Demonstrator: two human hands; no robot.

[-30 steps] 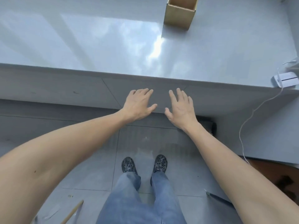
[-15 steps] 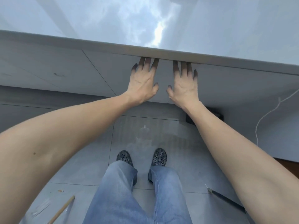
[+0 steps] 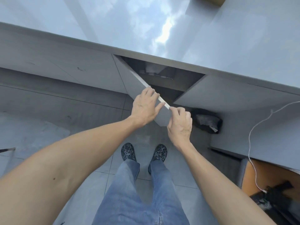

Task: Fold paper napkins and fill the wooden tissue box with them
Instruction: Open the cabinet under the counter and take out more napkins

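Observation:
My left hand (image 3: 144, 108) grips the top edge of a grey cabinet door (image 3: 129, 83) that stands swung out from under the glossy counter (image 3: 113, 26). My right hand (image 3: 180, 125) pinches the same door's edge near its outer corner. Inside the open cabinet (image 3: 162, 73) something pale, wrapped in clear plastic, lies on a shelf; I cannot tell what it is. Only the bottom corner of the wooden tissue box (image 3: 211, 1) shows on the counter at the top edge of the view. No loose napkins are visible.
The neighbouring cabinet door (image 3: 227, 93) to the right is also ajar. A black bag (image 3: 207, 120) sits on the floor by it. A white cable (image 3: 253, 143) hangs down toward a brown box at lower right. My legs and shoes stand on the grey tiles.
Both hands went from flat against the cabinet front to gripping the door's edge, and the door has swung outward. The view tilted down then back up; the box's corner shows again.

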